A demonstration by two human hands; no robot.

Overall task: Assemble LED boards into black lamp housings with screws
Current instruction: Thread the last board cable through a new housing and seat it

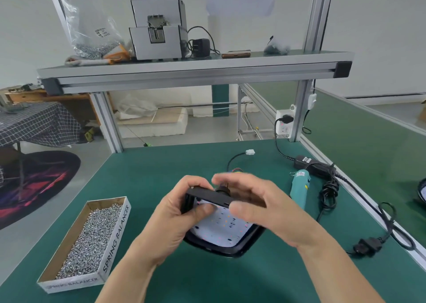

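**Both hands on the black lamp housing [230, 250]**

Your left hand [175, 219] grips the housing's upper left corner, thumb pressed onto the white LED board [221, 226] seated inside it. Your right hand [260, 208] curls its fingers over the far edge, thumb at the rim; blur hides the exact contact. You hold the housing tilted over the green mat [161, 164], between the cardboard box [116, 235] of screws [90, 238] on your left and the teal screwdriver [299, 187] on your right.
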